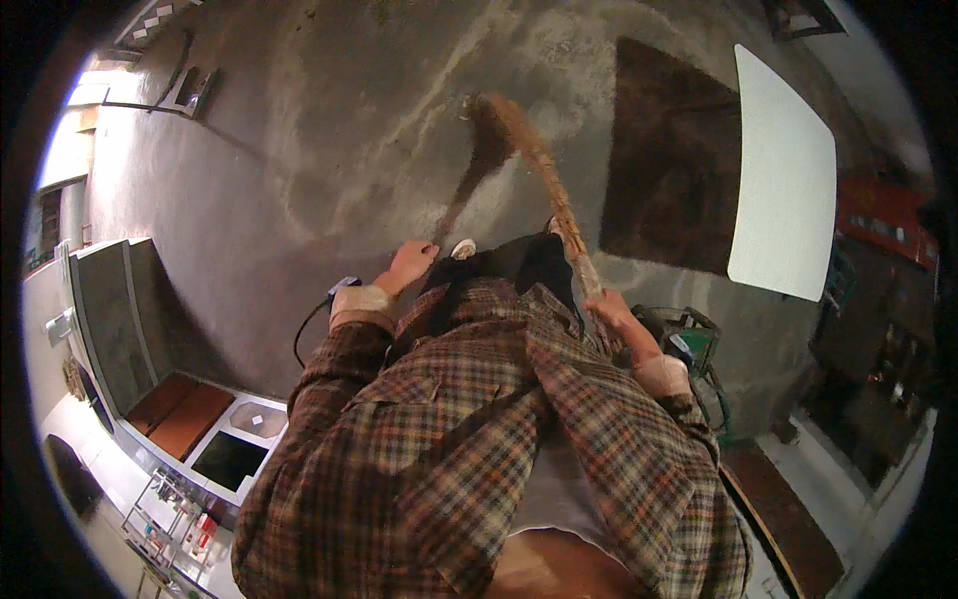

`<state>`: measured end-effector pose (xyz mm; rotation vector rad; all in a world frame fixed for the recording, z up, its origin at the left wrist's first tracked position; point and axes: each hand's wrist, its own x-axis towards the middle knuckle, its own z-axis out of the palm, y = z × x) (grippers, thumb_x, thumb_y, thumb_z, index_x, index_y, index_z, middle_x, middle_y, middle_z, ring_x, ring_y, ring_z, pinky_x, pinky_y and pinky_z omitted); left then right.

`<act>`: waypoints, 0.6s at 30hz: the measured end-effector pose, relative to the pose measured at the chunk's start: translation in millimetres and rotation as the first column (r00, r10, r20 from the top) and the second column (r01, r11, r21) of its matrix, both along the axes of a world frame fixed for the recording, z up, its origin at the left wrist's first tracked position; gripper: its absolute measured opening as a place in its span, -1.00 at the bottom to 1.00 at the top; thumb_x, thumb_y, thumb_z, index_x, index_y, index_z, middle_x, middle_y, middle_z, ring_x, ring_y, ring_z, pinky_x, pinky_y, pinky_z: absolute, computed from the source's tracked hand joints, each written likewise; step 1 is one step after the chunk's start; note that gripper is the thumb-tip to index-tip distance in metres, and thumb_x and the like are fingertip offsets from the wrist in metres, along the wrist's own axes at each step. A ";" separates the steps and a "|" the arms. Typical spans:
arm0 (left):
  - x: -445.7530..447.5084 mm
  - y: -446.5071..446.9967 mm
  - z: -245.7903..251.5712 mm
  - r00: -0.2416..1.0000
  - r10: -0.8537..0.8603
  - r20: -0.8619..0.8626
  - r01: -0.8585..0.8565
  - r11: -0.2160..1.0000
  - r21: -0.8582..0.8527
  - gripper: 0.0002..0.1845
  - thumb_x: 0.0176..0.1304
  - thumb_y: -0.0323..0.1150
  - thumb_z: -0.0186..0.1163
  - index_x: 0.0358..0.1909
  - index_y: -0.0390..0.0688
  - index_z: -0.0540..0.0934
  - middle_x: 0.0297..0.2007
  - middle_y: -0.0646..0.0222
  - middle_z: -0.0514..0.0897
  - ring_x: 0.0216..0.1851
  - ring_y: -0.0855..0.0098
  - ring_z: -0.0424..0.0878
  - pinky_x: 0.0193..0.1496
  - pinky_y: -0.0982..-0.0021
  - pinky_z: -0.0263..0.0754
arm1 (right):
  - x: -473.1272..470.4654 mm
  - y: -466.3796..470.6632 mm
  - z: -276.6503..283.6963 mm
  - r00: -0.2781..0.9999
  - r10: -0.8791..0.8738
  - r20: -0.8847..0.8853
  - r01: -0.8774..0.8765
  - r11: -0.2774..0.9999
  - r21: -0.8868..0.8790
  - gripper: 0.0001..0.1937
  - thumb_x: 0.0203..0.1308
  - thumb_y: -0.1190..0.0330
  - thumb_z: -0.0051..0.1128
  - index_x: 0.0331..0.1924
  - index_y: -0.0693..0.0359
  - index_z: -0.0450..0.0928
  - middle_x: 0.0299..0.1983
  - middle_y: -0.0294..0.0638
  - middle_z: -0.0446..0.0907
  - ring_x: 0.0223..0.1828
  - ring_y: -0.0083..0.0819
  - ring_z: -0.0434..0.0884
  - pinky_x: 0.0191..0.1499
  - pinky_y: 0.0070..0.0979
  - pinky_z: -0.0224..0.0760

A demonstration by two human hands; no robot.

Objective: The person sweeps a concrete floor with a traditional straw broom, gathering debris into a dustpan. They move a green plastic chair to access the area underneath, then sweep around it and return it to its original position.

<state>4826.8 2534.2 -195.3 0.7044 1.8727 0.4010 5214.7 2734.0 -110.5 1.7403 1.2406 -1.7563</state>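
Observation:
My right hand (612, 310) grips the thick lower end of a long brown broom (550, 176), which looks like bundled plant fibre. The broom slants forward and left from my right hip. Its far end is blurred and lies at or just above the grey concrete floor (337, 150); I cannot tell which. A dark shadow falls to the left of it. My left hand (412, 262) hangs beside my left thigh with its fingers curled, and nothing shows in it. A small device with a black cable (301, 329) sits near that wrist.
On the right stands a white tabletop (786, 180), beside a dark patch on the floor. A green-framed object (696, 333) is close to my right arm. A tiled counter block (112, 314) and a wire rack (168, 517) with small items are at left.

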 end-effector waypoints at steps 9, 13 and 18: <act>-31.9 -44.9 5.4 0.992 -0.104 -0.077 0.098 0.993 -0.068 -0.67 0.23 -0.21 0.05 -0.27 -0.32 0.57 -0.49 0.24 0.62 -0.48 0.39 0.54 -0.37 0.33 0.41 | 45.4 -69.9 9.0 0.820 -0.570 -0.055 0.565 0.821 -0.088 -0.70 -0.07 0.20 0.19 -0.41 0.29 0.47 -0.61 -0.26 0.43 -0.66 -0.41 0.41 -0.54 -0.39 0.27; -36.1 -76.0 6.3 0.996 -0.072 -0.053 0.061 0.980 -0.189 -0.63 0.18 -0.14 0.02 -0.30 -0.29 0.59 -0.37 0.08 0.60 -0.31 0.12 0.53 -0.20 0.22 0.40 | 29.6 -91.7 1.6 0.940 -0.282 -0.190 0.282 0.959 -0.025 -0.62 -0.03 0.09 0.15 -0.32 0.28 0.46 -0.48 -0.28 0.46 -0.51 -0.41 0.43 -0.41 -0.42 0.28; -23.6 -76.4 16.2 0.992 -0.113 -0.051 0.100 0.973 -0.210 -0.62 0.18 -0.11 0.02 -0.34 -0.27 0.59 -0.38 0.08 0.58 -0.32 0.10 0.52 -0.20 0.20 0.39 | -3.3 -124.5 -27.4 0.986 -0.148 -0.076 0.141 0.986 -0.090 -0.47 -0.06 -0.02 0.17 -0.27 0.36 0.43 -0.39 -0.24 0.46 -0.44 -0.41 0.39 -0.36 -0.36 0.24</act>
